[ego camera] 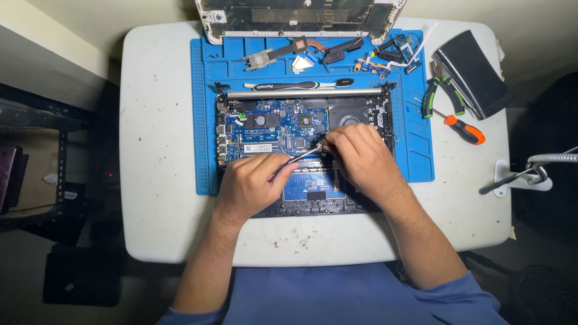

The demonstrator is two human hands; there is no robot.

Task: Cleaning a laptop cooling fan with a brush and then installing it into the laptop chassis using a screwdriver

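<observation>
An opened laptop base (304, 129) with a blue circuit board and a round fan lies on a blue work mat (415, 153). My left hand (250, 183) is shut on metal tweezers (298, 157) whose tips point up and right toward the board's middle. My right hand (358, 156) sits beside them over the board, its fingertips pinched at the tweezer tips (319, 143); whatever is between them is too small to tell.
A toothbrush (298, 85), a heat pipe and small loose parts lie along the mat's far side. A laptop lid (298, 18) stands at the back. Green-handled pliers (436, 96), an orange screwdriver (465, 128) and a black box (472, 72) lie right.
</observation>
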